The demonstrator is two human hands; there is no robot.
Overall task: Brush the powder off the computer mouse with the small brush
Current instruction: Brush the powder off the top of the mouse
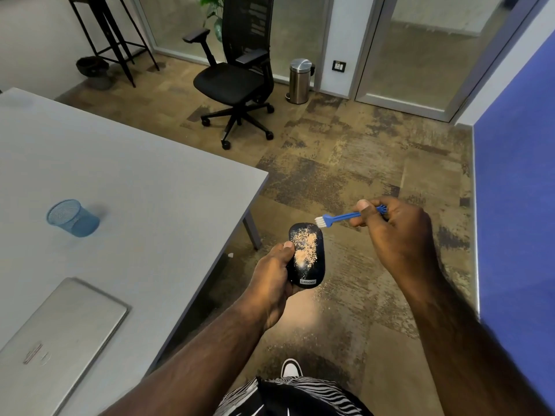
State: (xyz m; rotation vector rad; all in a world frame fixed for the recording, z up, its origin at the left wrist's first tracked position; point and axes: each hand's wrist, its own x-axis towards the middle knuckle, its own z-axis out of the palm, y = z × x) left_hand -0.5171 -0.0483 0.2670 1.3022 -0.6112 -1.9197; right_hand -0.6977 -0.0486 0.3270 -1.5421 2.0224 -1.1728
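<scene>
— So, where is the computer mouse sitting?
— The left hand is gripping it, held out over the floor beside the table, with tan powder lying along its black top.
— And the other hand?
— The right hand is pinching the small brush by its blue handle, white bristles hovering just beside the mouse's far end.

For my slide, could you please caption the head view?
Left hand holds a powder-dusted mouse; right hand poises a small blue brush beside it.
</scene>
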